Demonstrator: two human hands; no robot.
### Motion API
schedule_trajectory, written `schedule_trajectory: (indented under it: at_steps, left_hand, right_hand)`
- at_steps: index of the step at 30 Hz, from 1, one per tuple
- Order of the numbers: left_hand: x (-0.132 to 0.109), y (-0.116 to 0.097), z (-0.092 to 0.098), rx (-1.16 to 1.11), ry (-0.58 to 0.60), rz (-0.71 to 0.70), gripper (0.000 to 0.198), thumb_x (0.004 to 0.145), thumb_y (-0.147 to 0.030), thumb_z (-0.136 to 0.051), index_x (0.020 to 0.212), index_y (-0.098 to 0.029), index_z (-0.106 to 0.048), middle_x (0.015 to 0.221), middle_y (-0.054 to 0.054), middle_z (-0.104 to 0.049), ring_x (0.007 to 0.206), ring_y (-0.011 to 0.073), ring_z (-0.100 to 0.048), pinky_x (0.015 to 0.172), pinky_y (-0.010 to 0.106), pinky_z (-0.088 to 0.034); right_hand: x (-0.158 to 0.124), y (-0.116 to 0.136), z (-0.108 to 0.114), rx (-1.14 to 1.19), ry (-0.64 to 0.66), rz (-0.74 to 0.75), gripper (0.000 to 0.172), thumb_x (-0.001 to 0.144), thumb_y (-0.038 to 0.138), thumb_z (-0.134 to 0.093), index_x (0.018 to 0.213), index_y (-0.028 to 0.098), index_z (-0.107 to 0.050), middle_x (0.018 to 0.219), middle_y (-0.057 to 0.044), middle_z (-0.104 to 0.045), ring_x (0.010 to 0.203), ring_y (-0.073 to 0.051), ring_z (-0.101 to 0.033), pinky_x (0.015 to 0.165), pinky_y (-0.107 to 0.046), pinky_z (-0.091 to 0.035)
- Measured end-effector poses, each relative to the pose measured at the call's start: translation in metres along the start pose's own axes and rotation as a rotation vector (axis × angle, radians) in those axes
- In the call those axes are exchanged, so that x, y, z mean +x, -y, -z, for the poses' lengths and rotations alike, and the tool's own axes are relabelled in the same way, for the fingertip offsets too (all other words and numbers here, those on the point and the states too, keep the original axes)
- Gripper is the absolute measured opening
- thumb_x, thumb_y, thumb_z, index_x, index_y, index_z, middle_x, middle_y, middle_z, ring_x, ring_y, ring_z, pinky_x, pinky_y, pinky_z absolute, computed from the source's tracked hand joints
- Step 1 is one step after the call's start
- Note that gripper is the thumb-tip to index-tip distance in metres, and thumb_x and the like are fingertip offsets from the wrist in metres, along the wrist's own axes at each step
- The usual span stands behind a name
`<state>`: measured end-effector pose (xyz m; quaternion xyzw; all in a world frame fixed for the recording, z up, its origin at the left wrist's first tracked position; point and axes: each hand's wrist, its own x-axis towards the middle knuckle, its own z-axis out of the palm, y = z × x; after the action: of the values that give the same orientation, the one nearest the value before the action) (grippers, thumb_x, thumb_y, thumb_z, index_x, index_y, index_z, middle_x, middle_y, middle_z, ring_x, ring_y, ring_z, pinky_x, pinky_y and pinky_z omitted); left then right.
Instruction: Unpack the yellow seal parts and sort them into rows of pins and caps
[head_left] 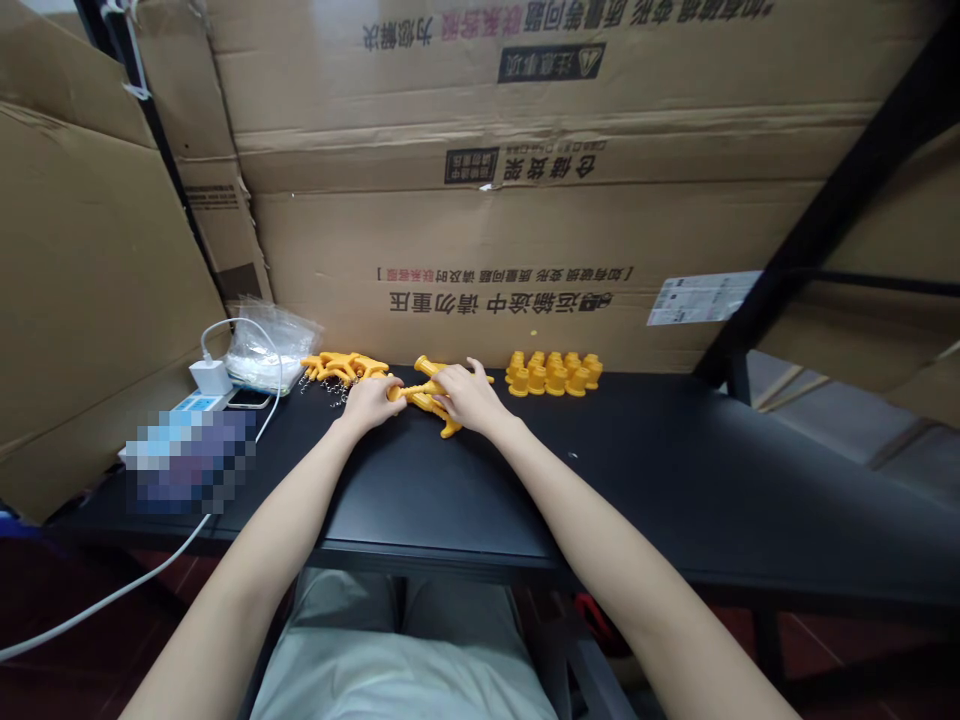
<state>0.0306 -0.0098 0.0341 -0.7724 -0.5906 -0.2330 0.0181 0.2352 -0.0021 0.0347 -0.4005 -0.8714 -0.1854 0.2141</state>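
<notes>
Both my hands rest on a black table (pixel 675 480) at its far edge, over a yellow plastic claw-shaped piece (pixel 433 402). My left hand (pixel 371 400) is closed around the piece's left end. My right hand (pixel 466 392) lies on top of its middle, fingers curled down on it. A loose heap of similar yellow claw pieces with small metal chains (pixel 341 368) lies just left of my left hand. To the right of my right hand stands a tight cluster of several small yellow cap-like parts (pixel 555 373).
Large cardboard sheets (pixel 525 200) wall off the back and left. At the table's left end sit a clear plastic bag (pixel 266 345), a white charger with cable (pixel 211 376), a phone (pixel 247 398) and a blurred-out object. A black frame post (pixel 832 200) slants at the right.
</notes>
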Motion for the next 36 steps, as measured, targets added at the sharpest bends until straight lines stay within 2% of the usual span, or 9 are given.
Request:
schedule_trajectory:
  at_steps: [8,15,19,22,27,31,36]
  left_hand:
    - [0.000,-0.002,0.001,-0.009,-0.022,0.043,0.036,0.079,-0.035,-0.057,0.112,-0.025,-0.068,0.093,0.004,-0.072,0.091,0.0207,-0.066,0.084,0.029,-0.048]
    - [0.005,0.011,-0.001,-0.027,-0.091,0.192,0.035,0.083,-0.031,-0.053,0.116,-0.025,-0.064,0.103,0.006,-0.071,0.098,0.0232,-0.065,0.084,0.032,-0.049]
    - [0.007,0.016,0.001,-0.032,-0.159,0.285,0.031,0.085,-0.027,-0.048,0.113,-0.025,-0.062,0.099,0.006,-0.071,0.096,0.0228,-0.066,0.080,0.032,-0.049]
    - [0.006,0.019,0.002,-0.048,-0.180,0.308,0.029,0.085,-0.025,-0.048,0.112,-0.026,-0.059,0.096,0.005,-0.071,0.094,0.0228,-0.066,0.078,0.032,-0.049]
    - [0.005,0.027,-0.005,-0.091,-0.229,0.269,0.036,0.087,-0.031,-0.047,0.122,-0.023,-0.052,0.110,0.008,-0.067,0.098,0.0226,-0.065,0.082,0.033,-0.049]
    - [0.010,0.036,-0.014,-0.128,-0.288,0.212,0.044,0.087,-0.027,-0.047,0.131,-0.023,-0.045,0.127,0.009,-0.058,0.112,0.0230,-0.059,0.090,0.036,-0.049]
    - [0.013,0.040,-0.016,-0.084,-0.327,0.144,0.049,0.089,-0.023,-0.042,0.137,-0.016,-0.041,0.123,0.014,-0.058,0.119,0.0237,-0.052,0.101,0.038,-0.043]
  right_hand:
    - [0.002,-0.003,0.001,-0.080,-0.069,-0.077,0.021,0.083,0.009,-0.044,0.100,0.017,-0.054,0.096,-0.010,-0.066,0.095,-0.025,-0.057,0.102,-0.048,-0.025]
    - [-0.003,-0.019,-0.001,-0.048,-0.148,-0.131,0.019,0.083,0.016,-0.046,0.101,0.019,-0.053,0.096,-0.011,-0.066,0.092,-0.027,-0.055,0.099,-0.049,-0.027]
    - [-0.004,-0.021,-0.004,-0.018,-0.162,-0.143,0.017,0.084,0.020,-0.047,0.099,0.019,-0.054,0.095,-0.011,-0.066,0.092,-0.027,-0.055,0.099,-0.049,-0.026]
    - [-0.003,-0.024,-0.003,0.001,-0.239,-0.206,0.016,0.086,0.025,-0.047,0.098,0.019,-0.055,0.097,-0.012,-0.065,0.093,-0.027,-0.054,0.097,-0.047,-0.027]
    - [-0.012,-0.053,0.008,-0.013,-0.448,-0.504,0.030,0.089,0.038,-0.045,0.103,0.015,-0.057,0.108,-0.017,-0.061,0.102,-0.030,-0.051,0.091,-0.044,-0.031]
    - [-0.039,-0.093,0.008,-0.043,-0.616,-0.924,0.033,0.088,0.039,-0.044,0.109,0.016,-0.056,0.111,-0.018,-0.056,0.108,-0.032,-0.047,0.088,-0.045,-0.033]
    - [-0.080,-0.132,-0.009,0.031,-0.782,-1.422,0.026,0.085,0.032,-0.048,0.106,0.019,-0.056,0.104,-0.013,-0.059,0.107,-0.031,-0.048,0.090,-0.048,-0.035]
